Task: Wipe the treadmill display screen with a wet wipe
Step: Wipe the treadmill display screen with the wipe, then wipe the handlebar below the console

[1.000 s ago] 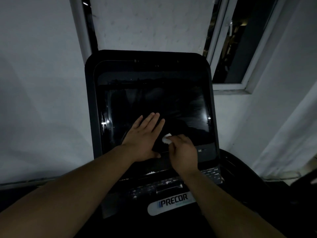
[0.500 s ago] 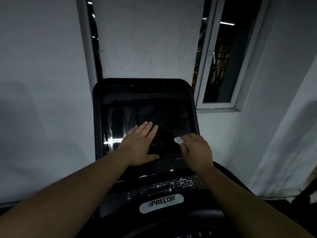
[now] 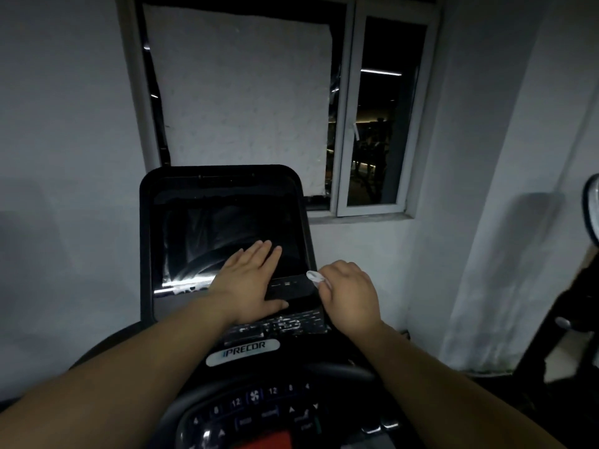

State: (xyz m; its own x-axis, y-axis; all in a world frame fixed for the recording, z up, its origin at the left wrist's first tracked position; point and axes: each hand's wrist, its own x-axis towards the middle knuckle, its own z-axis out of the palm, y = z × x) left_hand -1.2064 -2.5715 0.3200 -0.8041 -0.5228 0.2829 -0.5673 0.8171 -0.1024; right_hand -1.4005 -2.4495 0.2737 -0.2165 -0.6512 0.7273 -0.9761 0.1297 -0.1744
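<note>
The dark treadmill display screen (image 3: 207, 234) stands in a black housing in front of me, with streaks showing on its left part. My left hand (image 3: 249, 280) lies flat on the screen's lower right area, fingers spread. My right hand (image 3: 350, 291) is closed on a small crumpled white wet wipe (image 3: 313, 276). It sits at the lower right corner of the housing, beside the screen, and only the wipe's tip pokes out at the fingers.
Below the screen are a key strip (image 3: 278, 325), a PRECOR badge (image 3: 243, 350) and a button console (image 3: 259, 413). A window (image 3: 372, 124) is in the white wall behind. Dark equipment (image 3: 577, 335) stands at the right edge.
My view has pulled back and risen, so the console buttons now show. My right hand with the wipe moved right, off the screen to the housing's lower right corner. The left hand stays flat.
</note>
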